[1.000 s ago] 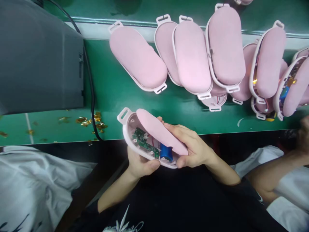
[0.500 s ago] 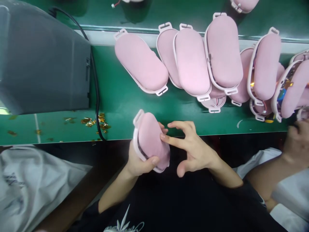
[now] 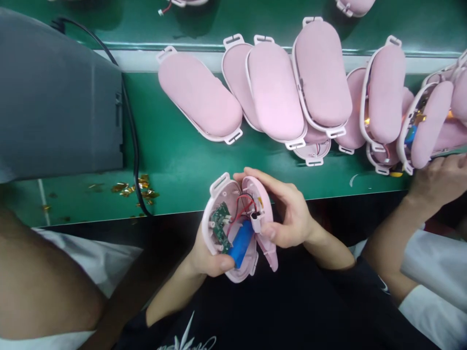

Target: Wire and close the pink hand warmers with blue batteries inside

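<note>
Between my hands is a pink oval casing, parted into two halves. My left hand grips the lower shell, thumb over its near rim. Inside that shell sit a green circuit board and a blue cylindrical battery. Red and black wires run between the halves. My right hand holds the cover tilted out to the right, its thumb by a small white part and its fingers behind. The palm side of my left hand is hidden under the shell.
More pink casings lie along the green bench, some partly open. A large grey box with a black cable stands left, near gold foil scraps. Another person's hand touches casings at right; someone's arm shows at left.
The casing has opened, baring the board, battery and wires. My right hand has gone from fingertips on the cover to gripping it. A person's arm has entered at lower left.
</note>
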Demonstrator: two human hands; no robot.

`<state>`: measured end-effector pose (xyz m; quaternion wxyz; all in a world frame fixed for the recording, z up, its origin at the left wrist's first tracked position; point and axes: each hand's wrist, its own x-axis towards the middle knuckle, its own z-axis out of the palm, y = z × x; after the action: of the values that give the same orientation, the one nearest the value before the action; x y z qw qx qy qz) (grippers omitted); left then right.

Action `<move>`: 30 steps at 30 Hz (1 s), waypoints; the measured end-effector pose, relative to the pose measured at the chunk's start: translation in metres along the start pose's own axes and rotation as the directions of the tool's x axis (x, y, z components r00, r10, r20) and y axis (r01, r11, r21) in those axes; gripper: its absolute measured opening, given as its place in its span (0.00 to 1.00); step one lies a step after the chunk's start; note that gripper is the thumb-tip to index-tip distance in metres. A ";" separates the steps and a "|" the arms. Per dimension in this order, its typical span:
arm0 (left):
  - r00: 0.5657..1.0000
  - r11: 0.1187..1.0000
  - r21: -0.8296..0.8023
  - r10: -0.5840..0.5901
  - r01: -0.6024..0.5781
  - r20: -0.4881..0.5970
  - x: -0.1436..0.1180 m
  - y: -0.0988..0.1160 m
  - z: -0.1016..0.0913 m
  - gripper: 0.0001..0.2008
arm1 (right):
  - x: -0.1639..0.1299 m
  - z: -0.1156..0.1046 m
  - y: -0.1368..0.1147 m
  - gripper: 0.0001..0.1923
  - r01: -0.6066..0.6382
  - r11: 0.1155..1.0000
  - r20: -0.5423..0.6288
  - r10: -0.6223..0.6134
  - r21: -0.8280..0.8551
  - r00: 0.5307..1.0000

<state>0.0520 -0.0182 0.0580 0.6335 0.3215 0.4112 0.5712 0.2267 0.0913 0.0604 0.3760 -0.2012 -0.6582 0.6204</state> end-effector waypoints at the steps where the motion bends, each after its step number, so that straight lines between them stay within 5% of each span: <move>1: 1.000 1.000 0.003 -0.002 0.002 -0.005 0.000 0.002 0.000 0.43 | -0.001 0.000 0.003 0.47 0.005 0.999 -0.007 -0.004 0.047 1.000; 18: 1.000 1.000 -0.018 0.010 -0.011 -0.016 0.014 0.013 0.012 0.37 | -0.009 -0.002 0.007 0.43 -0.095 0.994 0.048 0.092 0.059 0.995; 30: 0.999 0.993 0.115 0.027 -0.023 -0.036 0.015 0.011 0.017 0.50 | -0.023 0.020 0.019 0.46 -0.167 0.983 -0.045 0.171 0.081 0.984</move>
<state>0.0618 -0.0006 0.0733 0.5992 0.3516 0.4508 0.5605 0.2221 0.0640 0.0373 0.3462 -0.2578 -0.6046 0.6694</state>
